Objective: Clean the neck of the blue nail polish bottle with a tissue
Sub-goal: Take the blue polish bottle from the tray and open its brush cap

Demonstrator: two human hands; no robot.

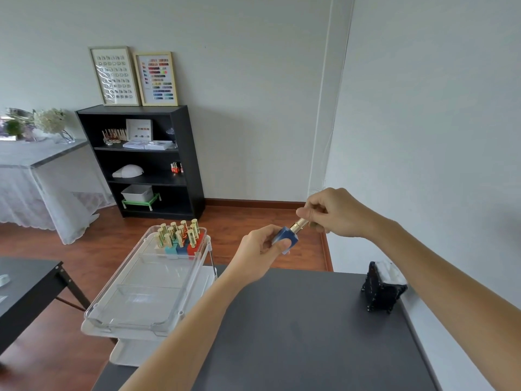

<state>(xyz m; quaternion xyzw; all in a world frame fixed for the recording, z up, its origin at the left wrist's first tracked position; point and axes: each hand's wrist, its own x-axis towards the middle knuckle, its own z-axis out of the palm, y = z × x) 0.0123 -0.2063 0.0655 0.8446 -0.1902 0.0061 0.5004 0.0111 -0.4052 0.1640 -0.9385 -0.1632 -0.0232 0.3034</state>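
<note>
Blue nail polish bottle (285, 239) sits clamped in my left hand (260, 251) — right hand (334, 211) pinches the gold cap (301, 223), uncapping; next, a tissue from the black box (382, 289).

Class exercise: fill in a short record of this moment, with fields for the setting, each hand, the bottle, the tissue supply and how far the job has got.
setting: dark grey table, clear tray beside it
left hand: grips blue nail polish bottle, held tilted above the table
right hand: pinches the gold cap
tissue box: black, on the table's right side, untouched
progress: cap on, no tissue taken
</note>
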